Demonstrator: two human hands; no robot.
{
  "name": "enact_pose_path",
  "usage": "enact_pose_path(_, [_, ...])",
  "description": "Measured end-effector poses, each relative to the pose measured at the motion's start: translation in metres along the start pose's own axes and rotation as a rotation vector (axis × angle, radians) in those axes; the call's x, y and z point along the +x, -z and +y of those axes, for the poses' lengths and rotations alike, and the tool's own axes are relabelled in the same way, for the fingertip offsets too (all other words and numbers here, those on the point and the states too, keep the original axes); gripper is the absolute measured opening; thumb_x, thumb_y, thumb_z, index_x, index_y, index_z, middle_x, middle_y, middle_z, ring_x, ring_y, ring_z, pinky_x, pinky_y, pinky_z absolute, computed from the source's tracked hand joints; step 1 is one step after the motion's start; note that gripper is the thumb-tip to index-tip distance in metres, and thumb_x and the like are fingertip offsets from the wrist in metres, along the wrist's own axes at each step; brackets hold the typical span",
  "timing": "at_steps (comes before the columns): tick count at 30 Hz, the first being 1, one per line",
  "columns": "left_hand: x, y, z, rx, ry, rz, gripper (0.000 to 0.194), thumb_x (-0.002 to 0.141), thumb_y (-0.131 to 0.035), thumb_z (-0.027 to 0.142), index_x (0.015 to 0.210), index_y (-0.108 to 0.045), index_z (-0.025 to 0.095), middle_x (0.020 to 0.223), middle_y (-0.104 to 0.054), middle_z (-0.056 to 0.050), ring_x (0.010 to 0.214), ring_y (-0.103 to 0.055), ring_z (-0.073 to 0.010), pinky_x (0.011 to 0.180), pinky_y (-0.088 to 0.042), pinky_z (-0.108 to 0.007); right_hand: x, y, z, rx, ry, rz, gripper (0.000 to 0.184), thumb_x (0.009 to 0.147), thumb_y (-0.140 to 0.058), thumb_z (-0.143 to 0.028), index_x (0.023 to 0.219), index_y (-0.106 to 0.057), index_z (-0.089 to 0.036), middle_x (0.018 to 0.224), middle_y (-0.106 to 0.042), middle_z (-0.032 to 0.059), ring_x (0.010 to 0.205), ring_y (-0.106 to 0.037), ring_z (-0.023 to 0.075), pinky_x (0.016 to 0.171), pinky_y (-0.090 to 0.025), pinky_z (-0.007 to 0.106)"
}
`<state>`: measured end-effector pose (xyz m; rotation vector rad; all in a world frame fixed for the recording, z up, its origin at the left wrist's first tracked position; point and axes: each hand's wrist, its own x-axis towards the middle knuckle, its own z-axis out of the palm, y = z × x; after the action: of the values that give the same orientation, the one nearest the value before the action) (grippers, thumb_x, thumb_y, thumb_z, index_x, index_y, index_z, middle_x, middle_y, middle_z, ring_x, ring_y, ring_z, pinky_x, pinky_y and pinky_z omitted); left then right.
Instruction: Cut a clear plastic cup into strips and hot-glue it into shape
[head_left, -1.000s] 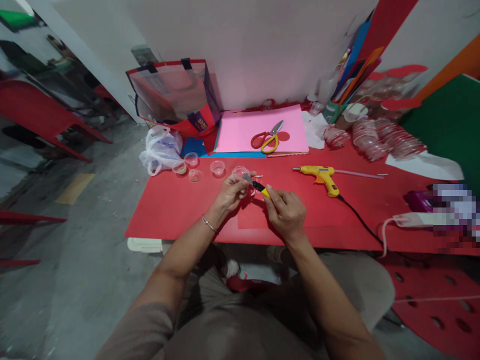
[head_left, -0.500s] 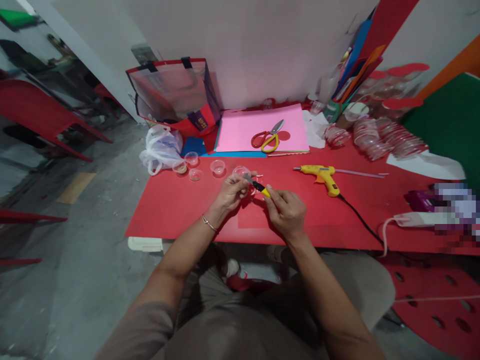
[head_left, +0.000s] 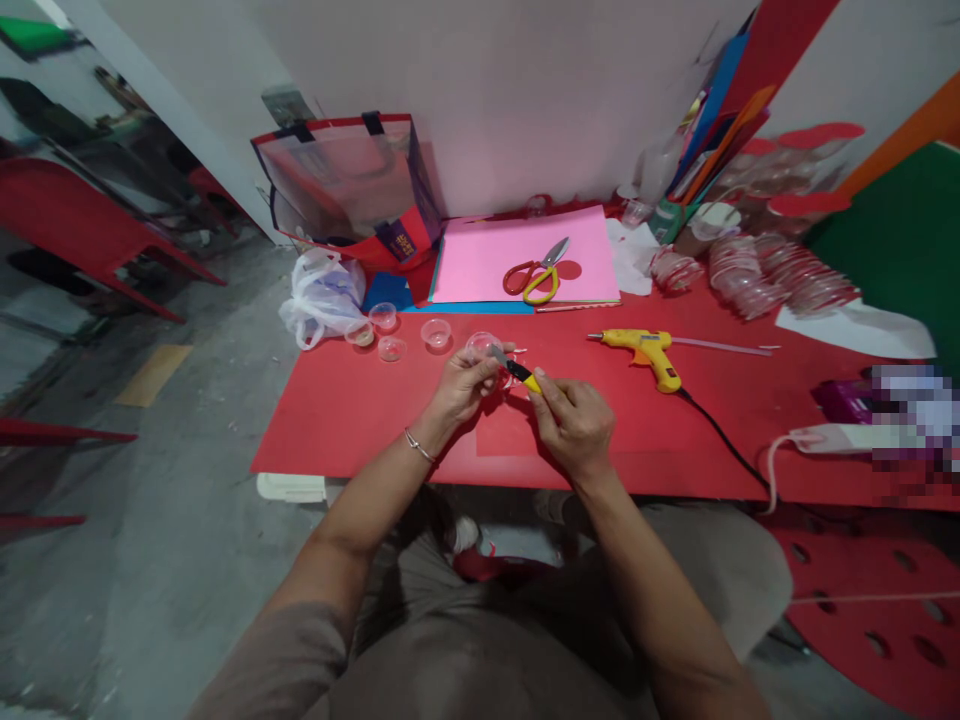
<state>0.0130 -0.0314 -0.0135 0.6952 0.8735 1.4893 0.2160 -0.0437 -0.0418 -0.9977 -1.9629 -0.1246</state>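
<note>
My right hand (head_left: 577,420) grips the yellow end of a utility knife (head_left: 517,370) with a black collar. Its grey blade points up and left, toward my left hand (head_left: 469,382). The thumb and fingers of that hand are pinched together by the blade tip; what they hold is too small to make out. Just beyond them stands a clear plastic cup (head_left: 480,343). Some clear and reddish scraps (head_left: 514,380) lie under the knife, partly hidden by it. Left of my hands is another clear cup (head_left: 436,335), with several small cups and lids further left.
Scissors (head_left: 541,272) with red and yellow handles lie on pink paper (head_left: 480,255). A yellow glue gun (head_left: 641,352), its cord trailing right, rests on the red tabletop (head_left: 337,420). Stacked clear lids (head_left: 739,275) stand at the back right; a plastic bag (head_left: 324,298) sits left.
Both hands and the knife hold nearly the same place. The view shifts only very slightly.
</note>
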Motion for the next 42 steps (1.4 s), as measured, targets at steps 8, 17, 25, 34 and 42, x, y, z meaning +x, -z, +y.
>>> enact_pose_path(8, [0.0027, 0.0013, -0.0016, 0.029, -0.029, 0.016, 0.046, 0.058, -0.100, 0.037, 0.060, -0.060, 0.013, 0.102, -0.080, -0.012, 0.048, -0.046, -0.0006, 0.042, -0.032, -0.017, -0.0001, -0.0007, 0.0007, 0.038, -0.014, -0.017, 0.038, 0.101, -0.067, -0.027, 0.138, -0.072, -0.027, 0.092, -0.076, 0.0057, 0.082, -0.064, 0.0170, 0.076, -0.045, 0.029])
enact_pose_path(17, [-0.0011, -0.0023, 0.0015, 0.002, -0.075, -0.002, 0.052, 0.060, -0.100, 0.036, 0.060, -0.054, 0.014, 0.102, -0.082, -0.011, 0.042, -0.043, 0.0009, 0.040, -0.030, -0.017, -0.0013, -0.0003, 0.0003, -0.051, 0.016, -0.002, 0.040, 0.100, -0.069, -0.029, 0.140, -0.071, -0.026, 0.097, -0.077, 0.0069, 0.083, -0.063, 0.0174, 0.077, -0.044, 0.030])
enact_pose_path(25, [0.0004, -0.0025, 0.0007, -0.002, -0.078, 0.009, 0.056, 0.060, -0.101, 0.037, 0.060, -0.050, 0.014, 0.100, -0.082, -0.011, 0.042, -0.043, 0.0013, 0.040, -0.031, -0.016, -0.0038, -0.0017, 0.0008, -0.081, 0.003, -0.020, 0.044, 0.100, -0.068, -0.030, 0.143, -0.068, -0.028, 0.100, -0.077, 0.0077, 0.086, -0.063, 0.0184, 0.078, -0.043, 0.031])
enact_pose_path(34, [-0.0004, -0.0048, 0.0009, -0.001, -0.070, 0.046, 0.058, 0.056, -0.102, 0.039, 0.060, -0.050, 0.014, 0.100, -0.082, -0.011, 0.043, -0.044, 0.0012, 0.039, -0.030, -0.016, -0.0036, -0.0027, 0.0024, -0.119, 0.036, 0.003, 0.044, 0.099, -0.071, -0.030, 0.143, -0.068, -0.027, 0.100, -0.077, 0.0071, 0.085, -0.063, 0.0182, 0.078, -0.042, 0.030])
enact_pose_path(42, [0.0000, -0.0033, -0.0022, 0.024, -0.068, 0.078, 0.056, 0.057, -0.102, 0.040, 0.061, -0.052, 0.014, 0.103, -0.082, -0.011, 0.042, -0.045, 0.0013, 0.038, -0.030, -0.016, -0.0032, -0.0017, 0.0009, -0.140, 0.044, 0.022, 0.048, 0.099, -0.071, -0.030, 0.146, -0.065, -0.028, 0.101, -0.077, 0.0069, 0.084, -0.062, 0.0182, 0.076, -0.041, 0.031])
